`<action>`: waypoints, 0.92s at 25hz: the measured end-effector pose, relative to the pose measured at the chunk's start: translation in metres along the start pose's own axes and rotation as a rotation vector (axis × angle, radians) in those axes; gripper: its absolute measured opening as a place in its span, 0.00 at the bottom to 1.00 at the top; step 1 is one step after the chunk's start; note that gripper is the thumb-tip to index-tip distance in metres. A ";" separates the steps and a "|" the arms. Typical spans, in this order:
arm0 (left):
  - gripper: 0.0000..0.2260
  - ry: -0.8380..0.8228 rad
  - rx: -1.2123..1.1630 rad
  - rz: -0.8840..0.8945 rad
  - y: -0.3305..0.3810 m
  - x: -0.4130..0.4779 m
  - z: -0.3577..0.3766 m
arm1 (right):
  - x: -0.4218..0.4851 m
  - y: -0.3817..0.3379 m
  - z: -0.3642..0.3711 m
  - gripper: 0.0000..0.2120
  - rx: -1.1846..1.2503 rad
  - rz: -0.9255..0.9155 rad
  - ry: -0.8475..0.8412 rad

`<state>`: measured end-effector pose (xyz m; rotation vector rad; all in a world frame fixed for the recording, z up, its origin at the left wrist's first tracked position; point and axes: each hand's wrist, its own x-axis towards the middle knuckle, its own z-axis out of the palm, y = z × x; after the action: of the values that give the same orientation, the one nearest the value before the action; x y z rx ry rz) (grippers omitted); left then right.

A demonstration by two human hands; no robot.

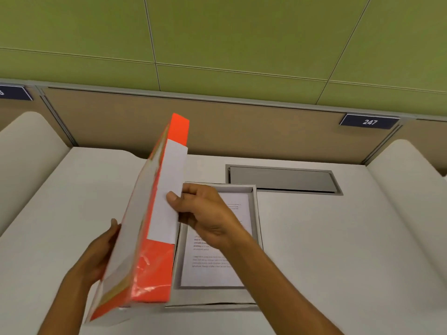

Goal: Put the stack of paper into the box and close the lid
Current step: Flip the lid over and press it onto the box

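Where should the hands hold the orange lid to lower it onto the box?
Hold the lid by its two long side walls, one hand from each side. It stands tilted on edge left of the box, so the left hand supports its top face while the right hand steadies the rim.

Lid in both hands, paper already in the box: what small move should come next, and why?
Probably tip the lid flat and bring it rightward over the box. The paper already lies inside the open box, while the left hand and right hand hold the lid tilted up on edge beside it.
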<state>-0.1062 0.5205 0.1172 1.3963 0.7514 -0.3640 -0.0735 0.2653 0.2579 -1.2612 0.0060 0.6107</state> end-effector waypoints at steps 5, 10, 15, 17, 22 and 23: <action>0.20 -0.044 0.033 0.205 0.000 -0.006 0.044 | -0.036 0.007 -0.072 0.25 -0.420 -0.107 0.303; 0.24 0.080 0.384 0.455 -0.002 -0.002 0.088 | -0.050 0.050 -0.126 0.16 -0.564 -0.092 0.479; 0.24 0.137 0.614 0.527 -0.020 0.019 0.122 | -0.040 0.110 -0.180 0.18 -0.599 0.001 0.587; 0.25 0.143 0.670 0.526 -0.031 0.031 0.127 | -0.033 0.132 -0.196 0.20 -0.599 0.017 0.605; 0.27 0.170 0.741 0.529 -0.043 0.044 0.137 | -0.022 0.167 -0.217 0.21 -0.607 0.037 0.633; 0.26 0.177 0.745 0.537 -0.044 0.045 0.139 | -0.021 0.171 -0.220 0.21 -0.613 0.035 0.634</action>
<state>-0.0660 0.3872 0.0543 2.2848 0.3502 -0.0876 -0.0942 0.0898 0.0417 -2.0143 0.3927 0.2158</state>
